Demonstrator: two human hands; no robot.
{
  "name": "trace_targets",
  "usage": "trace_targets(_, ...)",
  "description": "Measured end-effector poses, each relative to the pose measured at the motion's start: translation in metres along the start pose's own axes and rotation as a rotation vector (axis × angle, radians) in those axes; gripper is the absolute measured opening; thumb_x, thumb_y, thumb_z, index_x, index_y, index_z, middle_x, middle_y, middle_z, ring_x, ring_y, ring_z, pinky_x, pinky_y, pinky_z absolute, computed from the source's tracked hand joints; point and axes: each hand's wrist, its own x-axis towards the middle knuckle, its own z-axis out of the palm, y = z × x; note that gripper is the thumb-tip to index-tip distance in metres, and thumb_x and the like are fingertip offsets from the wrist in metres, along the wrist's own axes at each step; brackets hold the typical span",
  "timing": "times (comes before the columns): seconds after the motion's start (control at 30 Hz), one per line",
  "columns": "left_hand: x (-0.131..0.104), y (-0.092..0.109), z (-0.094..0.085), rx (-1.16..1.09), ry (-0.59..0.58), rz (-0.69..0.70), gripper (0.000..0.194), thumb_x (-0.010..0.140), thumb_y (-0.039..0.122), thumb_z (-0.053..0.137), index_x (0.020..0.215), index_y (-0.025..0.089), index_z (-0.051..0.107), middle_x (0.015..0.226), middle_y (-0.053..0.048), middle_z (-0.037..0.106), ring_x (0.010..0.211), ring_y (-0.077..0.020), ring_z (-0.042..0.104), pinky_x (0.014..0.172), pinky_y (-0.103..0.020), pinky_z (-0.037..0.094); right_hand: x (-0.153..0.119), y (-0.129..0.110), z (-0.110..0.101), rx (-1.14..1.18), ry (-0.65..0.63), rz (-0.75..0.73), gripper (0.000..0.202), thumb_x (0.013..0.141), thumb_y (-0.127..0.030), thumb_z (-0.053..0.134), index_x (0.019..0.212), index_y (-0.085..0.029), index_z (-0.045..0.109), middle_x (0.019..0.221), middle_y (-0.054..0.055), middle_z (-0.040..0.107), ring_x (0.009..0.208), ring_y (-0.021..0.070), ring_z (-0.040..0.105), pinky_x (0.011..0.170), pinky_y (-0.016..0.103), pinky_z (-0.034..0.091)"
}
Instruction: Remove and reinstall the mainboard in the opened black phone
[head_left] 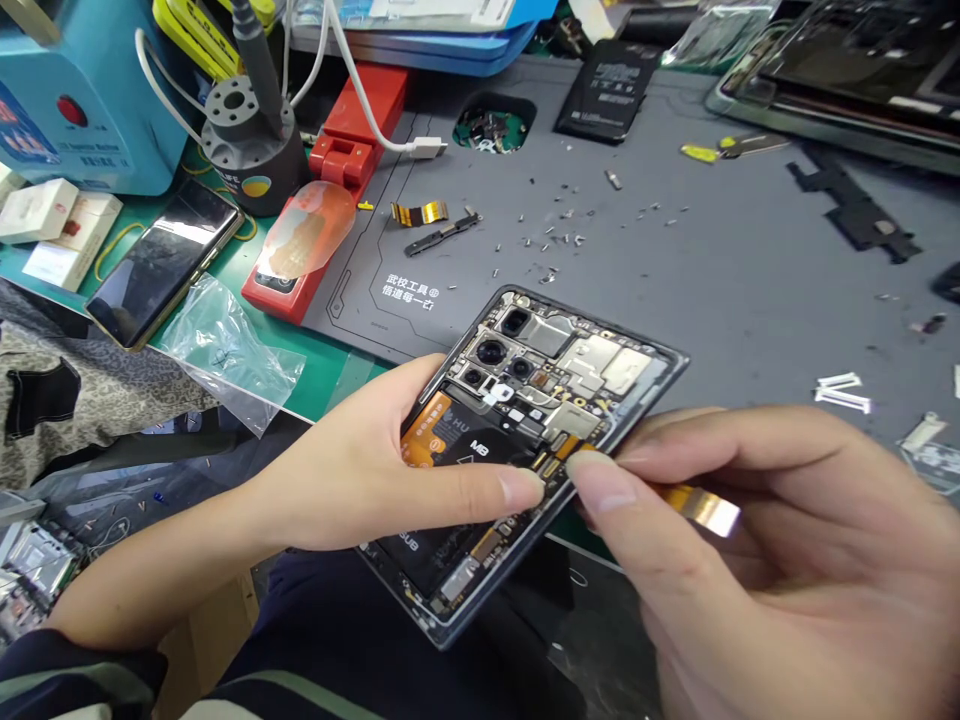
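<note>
Our right hand [765,570], nearest the camera, pinches a gold flex cable [701,508] between thumb and forefinger at the edge of the uncovered phone [555,360]; its pale end projects beyond the fingers, which hide its middle. Our left hand [367,470] clasps the phone, thumb laid across the black battery [469,450], thumb tip beside the gold connectors [553,465]. We find the phone above our lap, at the near edge of the grey mat [660,300]. On the mat we note a second ribbon cable [431,212], scattered metal pieces [578,240] and a detached battery [609,90].
</note>
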Motion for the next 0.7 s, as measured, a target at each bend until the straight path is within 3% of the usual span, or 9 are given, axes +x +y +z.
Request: trace_targets(0.7, 0.0013, 0.0006, 0.0037, -0.077, 0.019, 0.004, 0.036, 0.086, 0.010, 0.088, 0.116, 0.021, 0.071, 0.108, 0.003, 0.073, 0.098, -0.0121, 0.065, 0.085, -0.019, 0.053, 0.0002, 0.0014, 0.0002, 0.121, -0.038, 0.086, 0.016, 0.086, -0.027, 0.088, 0.087, -0.028, 0.072, 0.080, -0.003, 0.063, 0.071, 0.0110, 0.059, 0.058, 0.025, 0.050)
